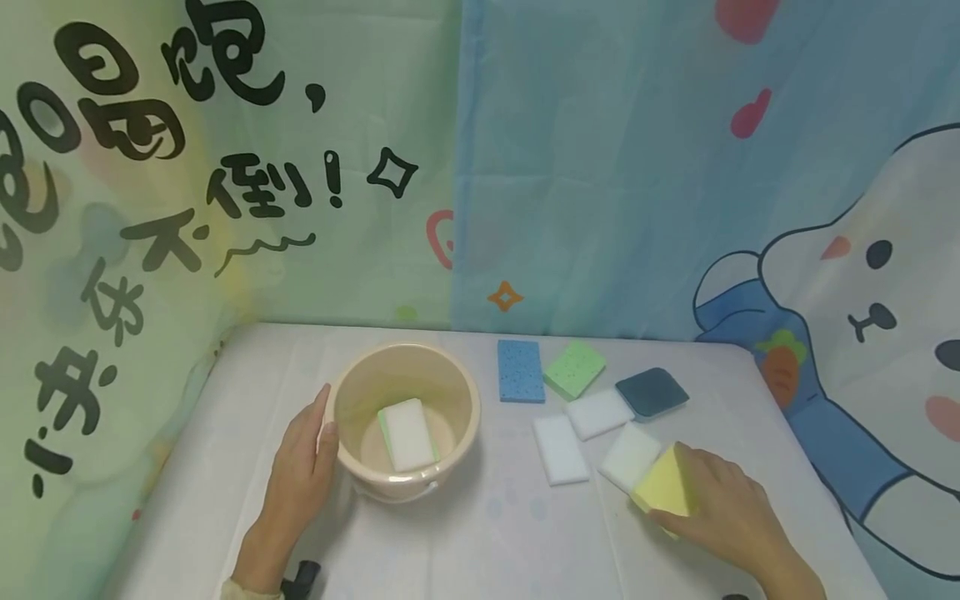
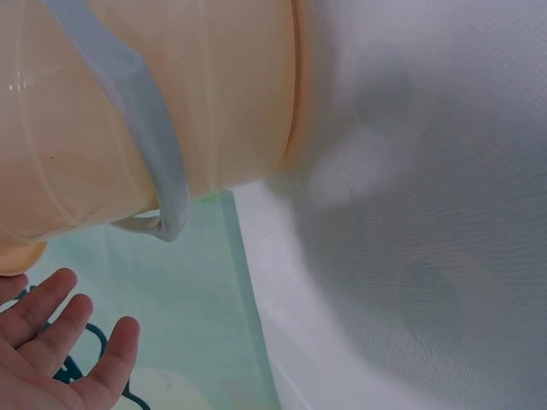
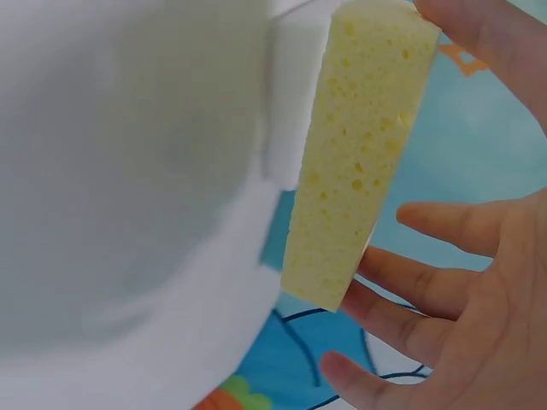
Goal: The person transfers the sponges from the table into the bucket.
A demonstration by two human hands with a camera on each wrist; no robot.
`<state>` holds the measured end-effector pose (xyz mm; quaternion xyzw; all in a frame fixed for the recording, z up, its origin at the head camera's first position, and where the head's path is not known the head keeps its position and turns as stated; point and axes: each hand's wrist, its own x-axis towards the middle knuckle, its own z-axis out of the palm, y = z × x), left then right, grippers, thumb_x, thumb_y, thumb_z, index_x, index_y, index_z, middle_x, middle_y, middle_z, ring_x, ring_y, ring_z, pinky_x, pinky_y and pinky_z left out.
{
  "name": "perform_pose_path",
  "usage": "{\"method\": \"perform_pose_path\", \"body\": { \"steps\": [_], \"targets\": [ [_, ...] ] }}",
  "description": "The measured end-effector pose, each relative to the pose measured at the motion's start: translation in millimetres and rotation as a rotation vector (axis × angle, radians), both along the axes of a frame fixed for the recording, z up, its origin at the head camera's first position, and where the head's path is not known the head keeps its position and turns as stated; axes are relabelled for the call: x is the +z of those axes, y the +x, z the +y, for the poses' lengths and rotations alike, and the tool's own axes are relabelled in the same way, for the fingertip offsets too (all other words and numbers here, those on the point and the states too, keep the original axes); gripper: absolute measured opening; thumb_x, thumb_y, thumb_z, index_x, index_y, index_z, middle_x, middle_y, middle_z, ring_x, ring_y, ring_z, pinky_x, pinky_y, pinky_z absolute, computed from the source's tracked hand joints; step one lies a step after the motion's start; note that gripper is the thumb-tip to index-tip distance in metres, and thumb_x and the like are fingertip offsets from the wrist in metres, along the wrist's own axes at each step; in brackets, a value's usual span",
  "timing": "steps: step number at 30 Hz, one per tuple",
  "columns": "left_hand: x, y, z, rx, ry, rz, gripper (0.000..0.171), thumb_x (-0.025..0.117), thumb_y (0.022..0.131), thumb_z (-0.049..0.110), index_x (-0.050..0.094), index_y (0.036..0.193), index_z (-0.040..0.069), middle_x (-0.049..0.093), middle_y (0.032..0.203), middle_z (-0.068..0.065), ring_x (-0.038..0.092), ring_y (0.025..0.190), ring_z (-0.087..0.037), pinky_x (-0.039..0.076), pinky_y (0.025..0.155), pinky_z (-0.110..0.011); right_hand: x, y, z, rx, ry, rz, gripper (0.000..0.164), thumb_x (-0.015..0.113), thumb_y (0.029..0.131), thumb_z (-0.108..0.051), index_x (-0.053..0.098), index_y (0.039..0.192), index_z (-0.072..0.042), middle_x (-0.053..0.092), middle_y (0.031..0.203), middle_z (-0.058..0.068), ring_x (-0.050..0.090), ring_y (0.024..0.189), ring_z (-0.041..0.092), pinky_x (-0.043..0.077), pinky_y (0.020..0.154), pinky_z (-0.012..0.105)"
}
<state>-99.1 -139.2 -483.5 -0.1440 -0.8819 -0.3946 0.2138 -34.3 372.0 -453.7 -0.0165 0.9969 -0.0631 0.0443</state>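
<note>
A cream bucket [image 1: 345, 442] with a grey handle [image 2: 141, 102] stands left of the table's middle, a white sponge with a green edge [image 1: 411, 435] inside it. My left hand [image 1: 303, 467] is beside the bucket's left rim, fingers extended; the left wrist view shows its fingers spread near the rim. Between thumb and fingers of my right hand [image 1: 723, 508] is a yellow sponge [image 3: 355, 162], thick and full of pores, pinched at its ends. In the head view the yellow sponge overlaps a white sponge [image 1: 630, 457] on the table.
Right of the bucket lie a blue sponge [image 1: 521, 372], a green sponge [image 1: 575, 370], a dark teal pad [image 1: 652, 392] and two more white sponges, one upright [image 1: 561, 450] and one slanted [image 1: 600, 413]. A printed curtain [image 1: 585, 208] hangs behind the white table [image 1: 480, 550].
</note>
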Motion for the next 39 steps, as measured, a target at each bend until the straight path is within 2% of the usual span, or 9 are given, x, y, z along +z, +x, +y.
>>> {"method": "perform_pose_path", "body": {
  "steps": [7,14,23,30,39],
  "targets": [
    [0.0,0.2,-1,0.000,0.006,-0.014,0.049,0.044,0.106,0.010,0.036,0.154,0.002,0.050,0.144,-0.022,0.045,0.133,-0.039,0.039,0.106,-0.058,18.5,-5.2,-17,0.089,-0.041,0.072,0.105,0.080,0.071,-0.066,0.047,0.141,0.005,0.058,0.126,0.025,0.056,0.105,0.041,0.048,0.081,0.063],
    [-0.4,-0.9,-2,0.001,0.003,-0.008,0.049,0.044,0.106,0.011,0.036,0.153,0.000,0.050,0.144,-0.022,0.045,0.133,-0.039,0.039,0.106,-0.058,31.3,-17.4,-30,0.177,-0.078,0.108,0.100,0.083,0.071,-0.060,0.047,0.143,-0.001,0.057,0.130,0.022,0.055,0.110,0.040,0.048,0.082,0.062],
    [-2.5,-1.6,-2,0.005,0.002,-0.021,0.049,0.044,0.106,0.011,0.036,0.153,0.001,0.050,0.144,-0.022,0.045,0.133,-0.039,0.038,0.106,-0.057,43.4,-34.2,-44,0.298,-0.088,0.188,0.096,0.085,0.071,-0.054,0.049,0.142,-0.001,0.056,0.131,0.024,0.054,0.114,0.044,0.046,0.088,0.063],
    [-1.4,-1.2,-2,0.009,0.002,-0.027,0.049,0.044,0.106,0.011,0.036,0.154,0.003,0.049,0.145,-0.022,0.045,0.133,-0.039,0.039,0.106,-0.058,55.9,-43.5,-59,0.341,-0.122,0.184,0.093,0.086,0.072,-0.050,0.050,0.142,-0.001,0.055,0.134,0.024,0.052,0.119,0.045,0.042,0.094,0.067],
    [0.1,0.5,-1,0.006,0.003,-0.028,0.049,0.044,0.106,0.011,0.035,0.154,0.003,0.049,0.145,-0.022,0.044,0.134,-0.039,0.040,0.106,-0.058,77.3,-56.3,-81,0.472,-0.103,0.156,0.092,0.084,0.075,-0.050,0.048,0.146,-0.003,0.052,0.140,0.019,0.049,0.124,0.040,0.039,0.100,0.063]
  ]
}}
